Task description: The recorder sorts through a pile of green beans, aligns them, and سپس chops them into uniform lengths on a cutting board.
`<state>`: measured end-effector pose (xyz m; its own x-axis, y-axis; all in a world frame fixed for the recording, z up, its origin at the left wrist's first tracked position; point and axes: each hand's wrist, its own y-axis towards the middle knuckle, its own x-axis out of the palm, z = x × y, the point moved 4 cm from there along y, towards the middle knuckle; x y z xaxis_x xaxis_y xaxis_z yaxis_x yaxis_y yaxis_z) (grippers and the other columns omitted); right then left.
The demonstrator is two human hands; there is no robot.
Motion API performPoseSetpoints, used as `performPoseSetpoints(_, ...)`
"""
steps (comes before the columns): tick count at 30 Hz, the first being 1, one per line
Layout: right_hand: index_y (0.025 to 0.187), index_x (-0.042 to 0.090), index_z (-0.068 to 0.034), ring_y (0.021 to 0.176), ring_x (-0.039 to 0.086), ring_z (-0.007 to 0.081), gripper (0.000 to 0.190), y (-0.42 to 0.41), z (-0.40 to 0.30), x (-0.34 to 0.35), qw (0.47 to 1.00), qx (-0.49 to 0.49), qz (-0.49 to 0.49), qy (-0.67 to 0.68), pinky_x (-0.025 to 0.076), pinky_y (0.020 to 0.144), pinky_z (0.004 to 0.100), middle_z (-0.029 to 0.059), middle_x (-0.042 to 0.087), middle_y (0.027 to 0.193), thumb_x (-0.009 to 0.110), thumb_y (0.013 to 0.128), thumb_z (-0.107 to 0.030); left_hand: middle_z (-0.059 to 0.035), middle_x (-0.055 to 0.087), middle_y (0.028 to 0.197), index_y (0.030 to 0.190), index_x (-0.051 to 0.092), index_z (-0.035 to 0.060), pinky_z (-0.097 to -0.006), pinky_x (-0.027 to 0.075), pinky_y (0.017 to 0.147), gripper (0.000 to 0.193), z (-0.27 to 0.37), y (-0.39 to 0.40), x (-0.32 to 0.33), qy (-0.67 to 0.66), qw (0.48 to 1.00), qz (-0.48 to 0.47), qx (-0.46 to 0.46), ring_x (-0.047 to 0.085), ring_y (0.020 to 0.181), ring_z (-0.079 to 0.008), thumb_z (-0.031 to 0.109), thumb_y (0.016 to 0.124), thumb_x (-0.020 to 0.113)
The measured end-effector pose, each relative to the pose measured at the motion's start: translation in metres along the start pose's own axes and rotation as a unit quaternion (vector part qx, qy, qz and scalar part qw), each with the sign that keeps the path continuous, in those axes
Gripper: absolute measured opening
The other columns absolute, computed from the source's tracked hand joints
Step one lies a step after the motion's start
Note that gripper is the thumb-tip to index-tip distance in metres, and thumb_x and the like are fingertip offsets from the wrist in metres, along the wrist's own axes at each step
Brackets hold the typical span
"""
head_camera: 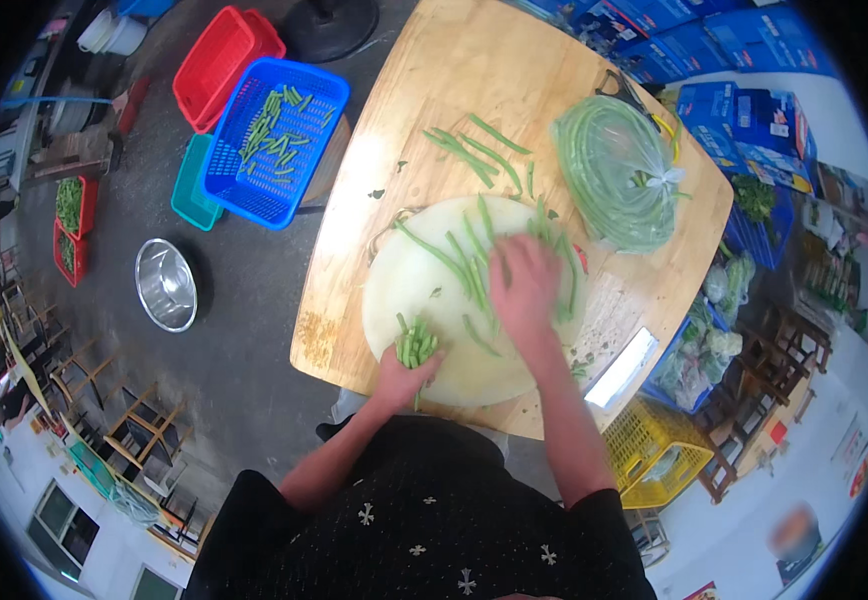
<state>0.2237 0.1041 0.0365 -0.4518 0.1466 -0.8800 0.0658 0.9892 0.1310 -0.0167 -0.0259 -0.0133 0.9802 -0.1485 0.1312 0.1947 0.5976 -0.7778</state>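
My left hand (404,379) is closed around a bundle of green beans (416,343) at the lower left of a round, pale cutting board (389,300). My right hand (525,277) is over loose green beans on the right half of the board, its fingers bent down; what lies under them is hidden. More long green beans (471,154) lie on the wooden table (479,60) beyond the board. A clear plastic bag (614,176) full of long green beans stands to the right. A cleaver (621,367) rests near the table's right edge.
Left of the table, a blue plastic basket (297,176) holds cut bean pieces, beside red baskets (205,67) and a green one (192,184). A steel bowl (166,285) is on the floor. Scissors (629,94) lie past the bag. A yellow crate (655,457) stands at right.
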Motion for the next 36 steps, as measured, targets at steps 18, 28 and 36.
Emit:
performPoseSetpoints(18, 0.12, 0.073, -0.001, 0.098, 0.079, 0.0425, 0.022, 0.095, 0.07, -0.023, 0.977, 0.177, -0.006, 0.12, 0.062, 0.09, 0.0468, 0.0242, 0.078, 0.103, 0.072, 0.104, -0.017, -0.0002, 0.069, 0.084, 0.118, 0.069, 0.0025, -0.0305, 0.055, 0.061, 0.028, 0.005, 0.004, -0.004, -0.006, 0.999, -0.006, -0.044, 0.066, 0.067, -0.0109, 0.015, 0.101, 0.088)
performPoseSetpoints(28, 0.124, 0.077, 0.004, 0.083, 0.073, 0.0172, 0.02, -0.216, 0.129, -0.127, 0.875, 0.472, -0.048, 0.099, 0.06, 0.073, 0.0318, 0.0136, 0.077, 0.11, 0.065, 0.109, -0.002, -0.0002, 0.069, 0.084, 0.117, 0.069, 0.0026, -0.0306, 0.055, 0.06, 0.028, 0.0, 0.003, 0.001, -0.007, 0.998, 0.002, -0.056, 0.066, 0.066, -0.0106, 0.015, 0.101, 0.088)
performPoseSetpoints(36, 0.137, 0.076, 0.006, 0.127, 0.078, 0.0359, 0.03, -0.167, 0.114, -0.115, 0.949, 0.313, 0.026, 0.042, 0.061, 0.106, 0.0412, 0.0255, 0.077, 0.14, 0.064, 0.11, 0.003, 0.0, 0.07, 0.086, 0.122, 0.07, 0.0024, -0.0305, 0.055, 0.061, 0.03, 0.0, 0.003, -0.001, 0.006, 0.999, 0.002, -0.036, 0.065, 0.067, -0.0102, 0.014, 0.101, 0.087)
